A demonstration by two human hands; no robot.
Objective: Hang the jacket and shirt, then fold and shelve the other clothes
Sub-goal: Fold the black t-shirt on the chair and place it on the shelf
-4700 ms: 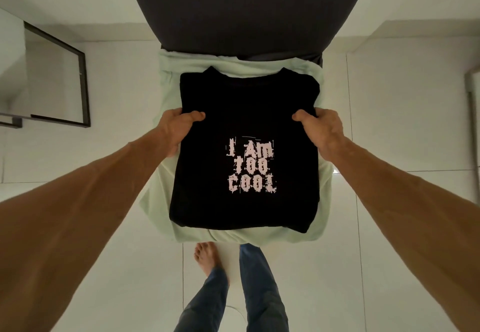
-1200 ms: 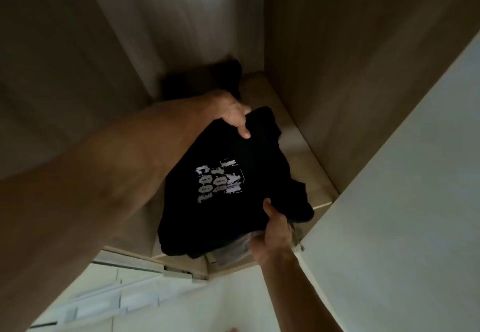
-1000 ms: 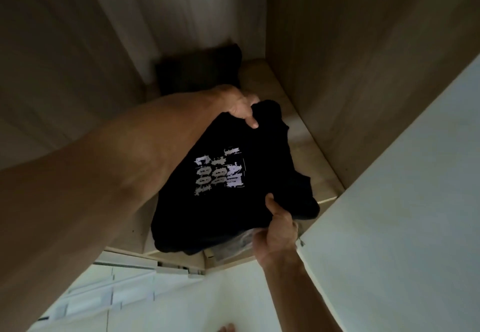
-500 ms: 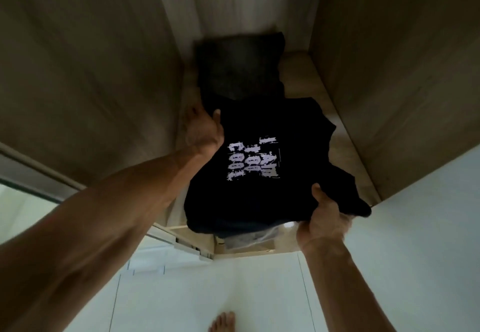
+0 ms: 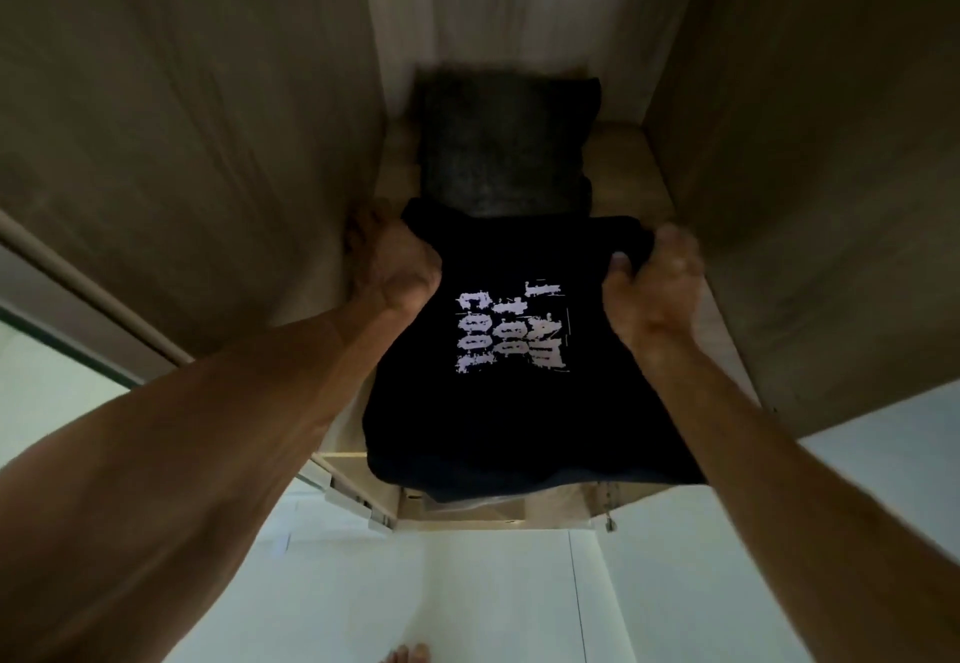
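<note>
A folded black T-shirt with white lettering lies on the wooden wardrobe shelf, its near edge hanging over the shelf's front. My left hand grips the shirt's far left corner. My right hand grips the far right corner, thumb on top. Behind the shirt, a folded dark grey garment sits at the back of the shelf. Something pale shows under the shirt's front edge; I cannot tell what it is.
Wooden side walls close in the compartment left and right. A white wardrobe door stands at the right. White floor tiles lie below, with my bare toes at the bottom edge.
The shirt went from a flat surface into the wardrobe. In the last half second my right hand moved from the near right edge to the far right corner, and the shirt slid deeper onto the shelf.
</note>
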